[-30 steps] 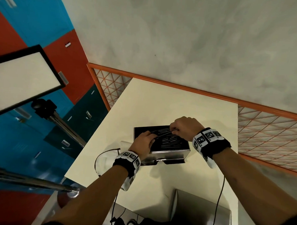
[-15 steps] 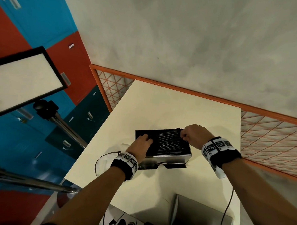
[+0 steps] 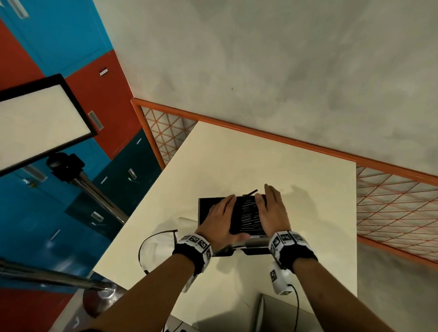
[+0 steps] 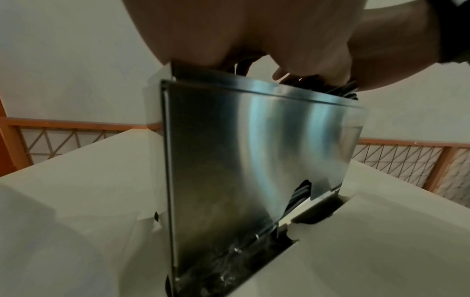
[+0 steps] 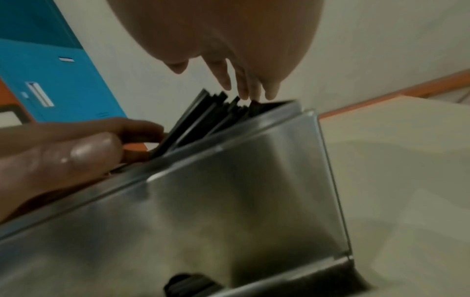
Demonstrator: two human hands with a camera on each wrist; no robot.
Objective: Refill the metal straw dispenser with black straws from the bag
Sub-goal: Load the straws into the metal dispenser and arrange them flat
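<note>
The metal straw dispenser (image 3: 253, 236) stands open-topped on the cream table (image 3: 263, 162), filled with black straws (image 3: 247, 217). My left hand (image 3: 220, 216) lies flat with straight fingers over the left part of the pile. My right hand (image 3: 273, 211) lies flat along the right edge, fingers straight. One straw (image 3: 250, 192) sticks out past the far rim. In the right wrist view my fingertips (image 5: 244, 88) touch the raised straw ends (image 5: 203, 116) above the steel wall (image 5: 229, 211). The left wrist view shows the dispenser's front (image 4: 254, 150) and its lower slot (image 4: 301, 193). A pale bag (image 3: 159, 248) lies left of the dispenser.
A thin black cable (image 3: 144, 248) loops over the bag. A grey flat slab (image 3: 281, 319) lies at the near table edge. An orange lattice railing (image 3: 399, 211) borders the table. A light panel on a stand (image 3: 34, 125) is at the left.
Both hands have uncurled from fists to flat, straight fingers. The left hand moved right over the straws, and the right hand now lies along the pile's right side.
</note>
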